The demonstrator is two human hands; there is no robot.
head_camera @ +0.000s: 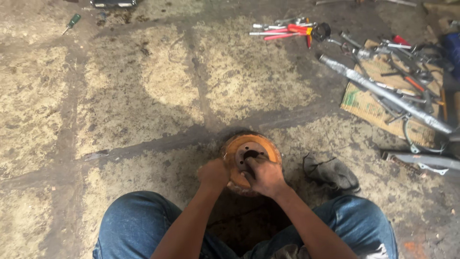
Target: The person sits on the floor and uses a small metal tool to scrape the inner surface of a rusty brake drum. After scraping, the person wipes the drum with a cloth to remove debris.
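Concrete floor (143, 96), stained and patchy, fills my view, and far off at its upper left I see a green-handled screwdriver (73, 21) lying alone. Moving right, my left hand (213, 173) sits curled into a fist against the left rim of a rusty orange brake drum (268, 148); I cannot tell whether it grips anything. The drum rests flat on the floor just beyond my knees, in blue jeans (129, 220). My right hand (264, 176) lies over the drum's near side, fingers bent toward the dark centre hole, perhaps around something small that I cannot make out. Just right of the drum lies a crumpled dark rag (333, 173). Farther right, red-handled pliers (287, 31), a long grey metal pipe (383, 91) and scattered tools rest on a woven mat (359, 100).
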